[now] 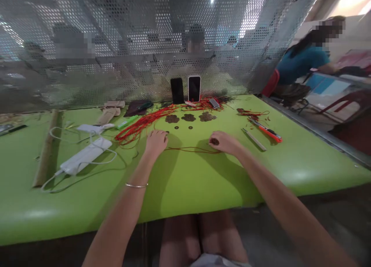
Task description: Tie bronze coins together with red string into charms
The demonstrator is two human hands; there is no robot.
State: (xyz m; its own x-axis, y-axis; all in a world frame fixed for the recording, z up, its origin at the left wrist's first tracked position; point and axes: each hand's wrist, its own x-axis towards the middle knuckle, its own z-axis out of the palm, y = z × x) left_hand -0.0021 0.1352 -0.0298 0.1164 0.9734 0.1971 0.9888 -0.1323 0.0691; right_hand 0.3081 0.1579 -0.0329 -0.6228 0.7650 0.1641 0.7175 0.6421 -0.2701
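Observation:
My left hand [157, 142] rests low over the green table, fingers curled, with a small dark coin [167, 132] at its fingertips. To the right, my right hand [227, 142] is closed around several dark brown coins [214, 141]. A thin red cord [189, 148] lies on the table between the two hands; whether either hand grips its ends is hidden. Beyond them, two single coins with holes, a left coin [176, 127] and a right coin [190, 127], lie flat. Behind these are three coin clusters: left [172, 118], middle [188, 117] and right [207, 116].
Red cord bundles [145, 122] stretch behind my left hand. A white power strip [86, 156] with cable and a brown rod [48, 151] lie left. Two phones, black [177, 90] and white [194, 89], lean on the perforated screen. An orange cutter [266, 130] lies right; a person sits beyond.

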